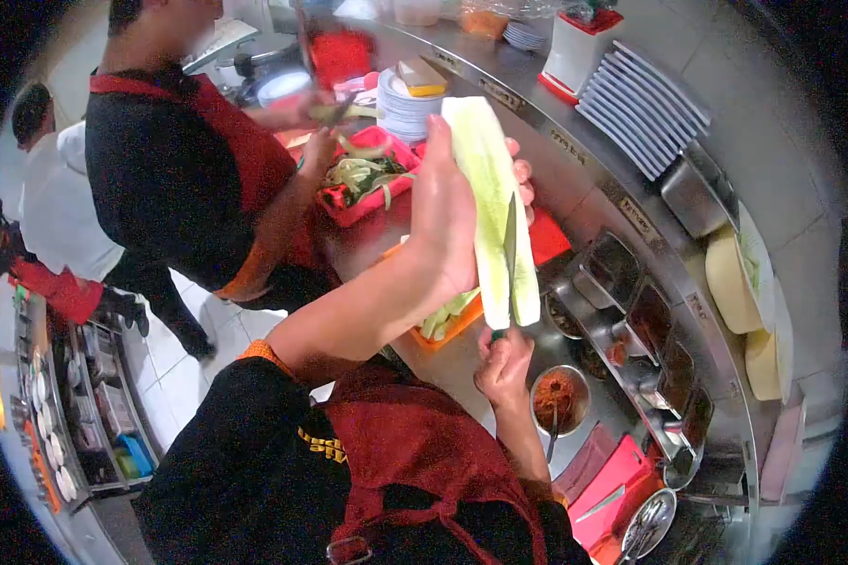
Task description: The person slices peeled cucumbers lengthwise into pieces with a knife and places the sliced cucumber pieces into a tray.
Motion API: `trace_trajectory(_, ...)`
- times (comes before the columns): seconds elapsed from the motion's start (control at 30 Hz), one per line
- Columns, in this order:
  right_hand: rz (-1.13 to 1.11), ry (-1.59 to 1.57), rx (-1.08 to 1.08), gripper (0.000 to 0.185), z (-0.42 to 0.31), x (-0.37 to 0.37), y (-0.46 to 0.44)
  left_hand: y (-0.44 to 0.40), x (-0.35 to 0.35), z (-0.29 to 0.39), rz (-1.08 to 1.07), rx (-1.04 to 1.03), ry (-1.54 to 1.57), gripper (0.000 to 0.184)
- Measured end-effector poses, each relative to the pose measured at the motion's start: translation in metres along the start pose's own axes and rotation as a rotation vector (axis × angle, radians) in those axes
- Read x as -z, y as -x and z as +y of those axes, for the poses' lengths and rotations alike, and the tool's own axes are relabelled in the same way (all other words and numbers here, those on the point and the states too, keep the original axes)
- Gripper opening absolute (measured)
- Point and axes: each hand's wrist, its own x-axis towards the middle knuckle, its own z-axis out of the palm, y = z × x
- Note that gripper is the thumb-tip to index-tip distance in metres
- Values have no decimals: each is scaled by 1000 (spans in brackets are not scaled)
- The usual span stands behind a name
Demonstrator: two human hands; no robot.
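Observation:
My left hand (450, 217) is wrapped round a long, pale green peeled cucumber (481, 169), raised with its length pointing away from me. In my right hand (506, 365) is a knife (512, 254) with a green handle, mostly covered by the fingers. Its blade runs lengthwise in the lower half of the cucumber, which is split there into two strips. Below my left forearm, partly hidden, an orange container (454, 331) holds pale green cut pieces.
A co-worker (188, 169) at left holds a knife and a pale vegetable over a red bin (360, 213) of peelings. Stacked plates (403, 111) stand behind. On the right are metal inserts (655, 325), a bowl of orange-red food (559, 400) and a red cutting board (622, 485).

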Motion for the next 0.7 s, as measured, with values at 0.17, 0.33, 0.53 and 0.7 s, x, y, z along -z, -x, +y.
trace_trajectory(0.17, -1, -78, -36, 40, -8, 1, -4, 7, -10, -1, 47, -78, -30, 66)
trace_trajectory(0.33, 11, 56, 57, 29, 1, 1, -8, 8, -5, -13, 9, -108, -58, 65)
trace_trajectory(0.53, 8, -10, -10, 27, -7, 2, -19, 13, -8, -15, 7, -221, -131, 64)
trace_trajectory(0.7, 145, -79, 114, 27, -25, 5, -43, 14, -10, -24, -40, -183, -189, 71)
